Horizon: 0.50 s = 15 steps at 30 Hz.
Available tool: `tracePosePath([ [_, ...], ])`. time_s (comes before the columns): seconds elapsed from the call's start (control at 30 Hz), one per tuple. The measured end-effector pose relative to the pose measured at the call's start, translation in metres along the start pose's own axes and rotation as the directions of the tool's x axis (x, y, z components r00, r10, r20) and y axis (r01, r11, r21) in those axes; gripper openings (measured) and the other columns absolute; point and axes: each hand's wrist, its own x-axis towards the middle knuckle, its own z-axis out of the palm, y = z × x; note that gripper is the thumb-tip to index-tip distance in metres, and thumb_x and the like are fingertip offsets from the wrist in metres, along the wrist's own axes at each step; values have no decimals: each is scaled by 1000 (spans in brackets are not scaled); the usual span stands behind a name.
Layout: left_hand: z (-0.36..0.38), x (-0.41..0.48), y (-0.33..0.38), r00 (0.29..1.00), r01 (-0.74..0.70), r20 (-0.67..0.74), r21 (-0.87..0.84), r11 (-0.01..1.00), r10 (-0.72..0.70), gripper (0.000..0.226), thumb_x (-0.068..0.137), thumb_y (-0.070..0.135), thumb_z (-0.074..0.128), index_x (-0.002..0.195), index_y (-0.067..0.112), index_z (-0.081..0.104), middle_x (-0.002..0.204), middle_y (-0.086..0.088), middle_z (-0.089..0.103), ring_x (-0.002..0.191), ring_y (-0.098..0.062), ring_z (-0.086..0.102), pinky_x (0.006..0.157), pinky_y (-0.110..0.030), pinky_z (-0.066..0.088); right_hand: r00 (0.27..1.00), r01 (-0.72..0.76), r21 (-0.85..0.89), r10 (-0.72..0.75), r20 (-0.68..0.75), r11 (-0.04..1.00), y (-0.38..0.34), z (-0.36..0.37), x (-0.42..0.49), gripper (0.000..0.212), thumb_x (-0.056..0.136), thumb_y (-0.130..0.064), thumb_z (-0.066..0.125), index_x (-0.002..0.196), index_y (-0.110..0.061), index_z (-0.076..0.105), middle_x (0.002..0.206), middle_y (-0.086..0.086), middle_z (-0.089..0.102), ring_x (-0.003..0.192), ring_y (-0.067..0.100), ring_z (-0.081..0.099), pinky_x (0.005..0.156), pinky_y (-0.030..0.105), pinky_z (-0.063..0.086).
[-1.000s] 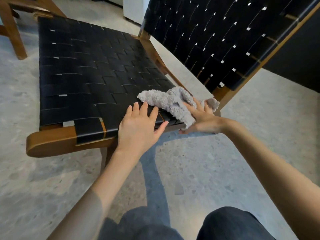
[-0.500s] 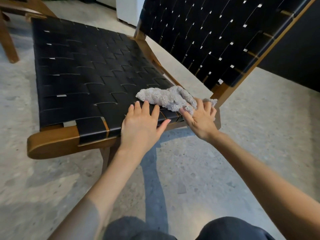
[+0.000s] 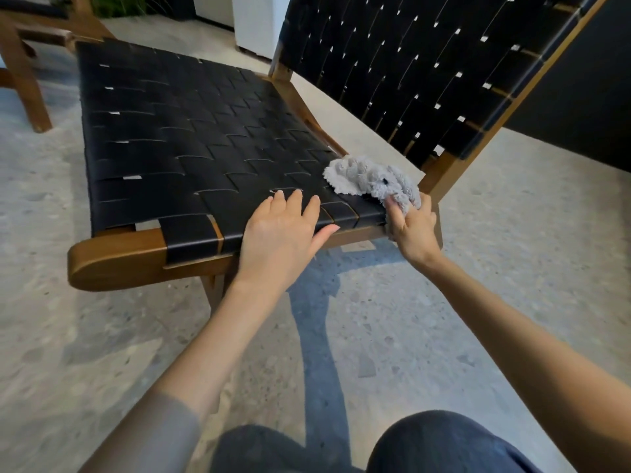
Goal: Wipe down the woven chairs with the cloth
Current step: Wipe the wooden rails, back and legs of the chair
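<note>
A low wooden chair with a black woven seat (image 3: 177, 145) and a black woven backrest (image 3: 409, 63) stands in front of me. A bunched grey fluffy cloth (image 3: 368, 177) lies on the near right corner of the seat, beside the backrest post. My right hand (image 3: 411, 227) grips the cloth's near end at the seat's side rail, fingers curled into it. My left hand (image 3: 283, 237) rests flat on the seat's near edge, fingers straight and spread, a short way left of the cloth.
The wooden frame of a second chair (image 3: 24, 63) shows at the far left. A white block (image 3: 256, 22) stands behind the seat and a dark wall (image 3: 580, 107) rises at the right. Speckled grey floor (image 3: 375, 336) lies all around; my knees are at the bottom.
My right hand has gone from lying over the cloth to gripping it, and cloth and hand have shifted right toward the seat's corner. My left hand has stayed on the seat edge.
</note>
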Motion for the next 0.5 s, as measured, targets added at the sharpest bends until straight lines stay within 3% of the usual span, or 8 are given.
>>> tracePosePath([
  [0.17, 0, -8, 1, 994, -57, -97, -7, 998, 56, 45, 96, 45, 43, 127, 16, 59, 124, -2, 64, 114, -18, 60, 101, -32, 43, 967, 203, 187, -227, 113, 961, -12, -10, -31, 37, 102, -36, 39, 136, -23, 47, 140, -1, 31, 132, 18, 31, 115, 35, 25],
  [0.27, -1, -15, 8, 981, -106, -182, -187, 977, 72, 43, 94, 28, 53, 131, 9, 55, 131, -7, 58, 125, -21, 52, 111, -37, 31, 899, 356, 163, -385, 210, 920, -13, -21, -51, 29, 100, -35, 45, 127, -27, 53, 133, -7, 36, 128, 7, 29, 108, 16, 25],
  [0.33, -3, -26, 18, 979, -64, -205, -382, 922, -17, 47, 93, 25, 53, 135, 6, 48, 142, -8, 48, 137, -19, 37, 116, -34, 22, 872, 409, 157, -436, 223, 899, -12, -27, -63, 28, 97, -34, 51, 124, -29, 55, 127, -6, 44, 123, 5, 31, 95, 3, 24],
  [0.4, -1, -40, 31, 978, 8, -170, -543, 840, -119, 53, 92, 27, 54, 138, 6, 40, 152, -7, 31, 145, -16, 17, 116, -31, 22, 876, 401, 168, -430, 219, 901, -11, -33, -72, 24, 97, -35, 51, 120, -29, 55, 117, -6, 49, 112, 4, 38, 86, 5, 29],
  [0.5, 4, -62, 45, 977, 25, -143, -651, 759, -156, 70, 86, 26, 63, 144, 13, 26, 157, -7, 17, 147, -20, 9, 111, -40, 34, 830, 412, 181, -450, 330, 893, -4, -40, -83, 9, 98, -39, 42, 103, -38, 49, 106, -8, 49, 93, -1, 41, 76, 18, 31],
])
